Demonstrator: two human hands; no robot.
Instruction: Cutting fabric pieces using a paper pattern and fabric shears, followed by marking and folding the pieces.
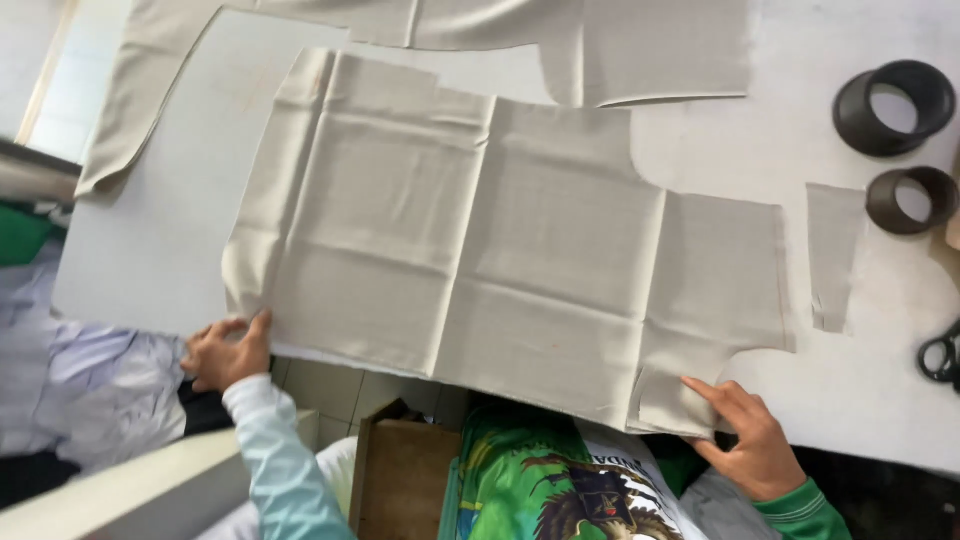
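— White and broad, the counter [880, 400] is seen from above, with pale floor tiles and a brown box [400, 480] below its near edge. What is laid on it?

— A creased beige cloth panel [500, 270] is spread flat across the middle, its near edge overhanging the counter. More beige cloth [600, 45] is laid at the far side, and a narrow beige strip [832, 250] lies to the right.

— How is the panel held?

— Its near left corner is pinched by the left hand [228, 352], fingers closed on the edge. Its near right corner is pressed by the right hand [752, 440], fingers extended; whether the edge is gripped underneath cannot be told.

— How far along does it look?

— Judged from this, the panel is already cut to shape and spread; fold creases are not yet smoothed.

— Anything else nearby?

— Two dark rings [895, 105] and black scissors [942, 358] are seen at the right.
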